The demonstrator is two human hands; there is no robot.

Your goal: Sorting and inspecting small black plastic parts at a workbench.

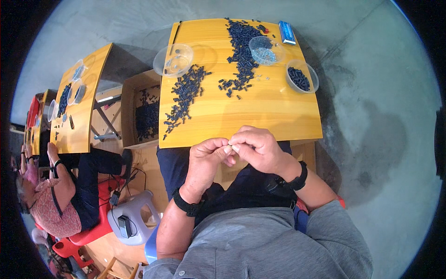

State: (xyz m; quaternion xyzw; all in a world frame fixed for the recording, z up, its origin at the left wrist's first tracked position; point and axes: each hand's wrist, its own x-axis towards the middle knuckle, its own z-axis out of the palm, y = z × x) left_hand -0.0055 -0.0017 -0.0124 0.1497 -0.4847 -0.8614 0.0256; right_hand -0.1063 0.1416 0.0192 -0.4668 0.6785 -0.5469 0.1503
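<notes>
Just off the near edge of the yellow wooden table point(265, 118), over my lap, my left hand point(206, 160) and my right hand point(260, 148) meet fingertip to fingertip. Both are closed in a pinch around something too small to make out. On the table, small black cylindrical pieces lie in a long far pile point(242, 44) and a nearer left pile point(187, 90). A clear plastic bowl point(299, 79) at the right holds more of them. Another clear bowl point(264, 55) contains many tiny pale bits, and a few bits lie loose beside it.
A clear bowl point(174, 60) with a few pieces overhangs the table's left edge. A blue box point(286, 32) lies at the far right corner, a thin black rod point(175, 36) far left. Left of the table are a cardboard box point(128, 111), a grey stool point(139, 214) and a co-worker's table point(86, 114).
</notes>
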